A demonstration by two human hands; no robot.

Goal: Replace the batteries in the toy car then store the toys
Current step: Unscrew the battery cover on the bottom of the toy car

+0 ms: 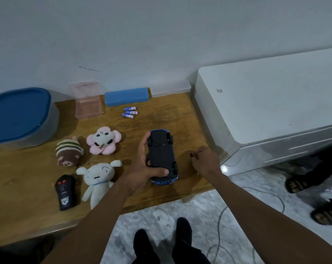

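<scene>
- While the toy car (162, 151) lies belly-up on the worktop (170, 115), towards its right-hand end, the step in hand looks to be opening the battery hatch in the black underside.
- To do it well, I would keep the car pinned flat so its wheels cannot roll. I would work squarely on the hatch and set any loose part down away from the worktop's near edge.
- The left grip (142, 164) is closed round the car. Its fingers curl along the car's left flank, and the thumb lies across the end nearest the person.
- The right grip (205, 159) sits just beside the car's right side without touching it. Its fingertips are drawn together, pinching a small dark piece (191, 155) that is too small to tell as a tool or a screw.
- Three batteries (130, 112) lie together farther back, well apart from both grips and within reach for the swap.
</scene>
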